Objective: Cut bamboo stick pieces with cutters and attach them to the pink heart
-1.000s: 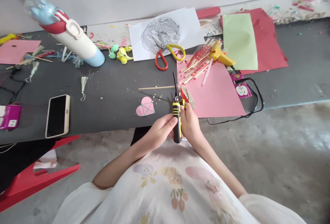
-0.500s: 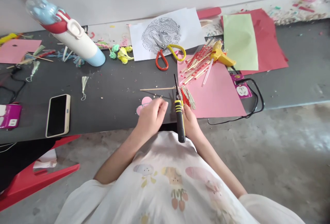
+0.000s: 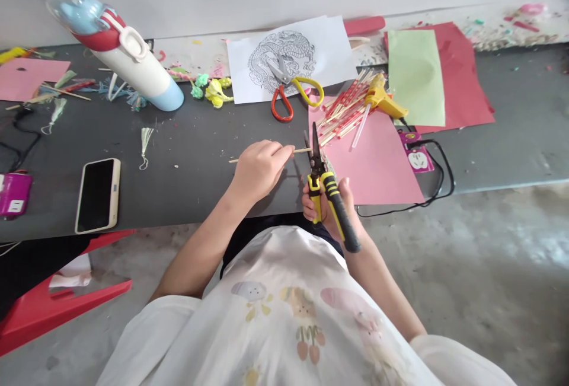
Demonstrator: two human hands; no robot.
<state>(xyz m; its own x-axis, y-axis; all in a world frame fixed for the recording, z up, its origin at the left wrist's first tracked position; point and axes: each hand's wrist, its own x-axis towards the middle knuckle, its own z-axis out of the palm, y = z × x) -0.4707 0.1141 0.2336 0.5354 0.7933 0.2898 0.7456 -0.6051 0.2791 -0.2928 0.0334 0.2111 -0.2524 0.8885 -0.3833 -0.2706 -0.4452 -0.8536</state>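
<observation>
My left hand [image 3: 261,166] is closed around a thin wooden stick [image 3: 301,150], pinching it near the right end. That end reaches the jaws of black-and-yellow snips [image 3: 316,166], which are spread apart. My right hand [image 3: 342,202] is wrapped round the snips' handles, and these are opened wide. A pink sheet of paper [image 3: 377,172] lies just right of the snips, with a bundle of red-and-white sticks [image 3: 342,110] on it. A tassel behind the snips is mostly hidden.
Scissors [image 3: 288,86] lie on a dragon print [image 3: 329,48]. Nearby rests a yellow glue gun [image 3: 382,98] beside a corded purple socket [image 3: 418,159]. At left are a phone [image 3: 98,195], a bottle [image 3: 128,60], a pale tassel [image 3: 146,146] and a red chair [image 3: 66,309].
My left hand has taken hold of the stick, which lay on the table, and raised it to the snips. The snips have gone from closed to spread in my right hand.
</observation>
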